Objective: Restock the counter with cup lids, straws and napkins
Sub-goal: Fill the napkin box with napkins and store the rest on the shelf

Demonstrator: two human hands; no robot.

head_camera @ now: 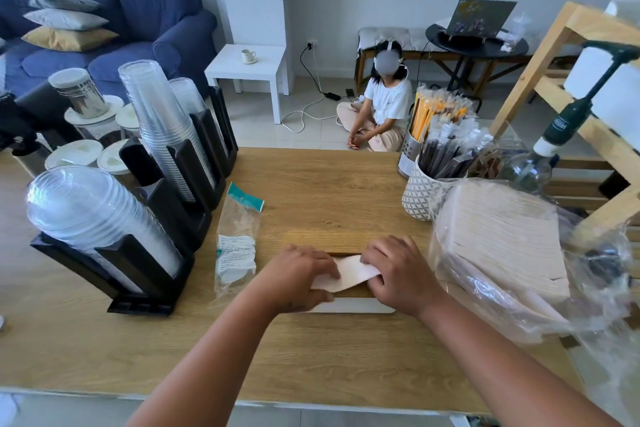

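Note:
A pale napkin (349,275) lies over the wood-topped napkin holder (349,304) at the middle of the counter. My left hand (298,276) grips its left end, thumb beneath and fingers on top. My right hand (398,274) pinches its right end. A clear bag of napkins (498,246) lies open to the right. Dome cup lids (93,212) fill the near slot of the black organiser (145,302) at left, with stacked clear cups (162,129) behind. Wrapped straws (446,136) stand in two holders at back right.
An empty plastic wrapper (237,243) lies between the organiser and my hands. A syrup pump bottle (540,156) and wooden shelf (561,46) stand at right. Jars (78,94) stand at back left. A person (381,104) sits on the floor beyond the counter.

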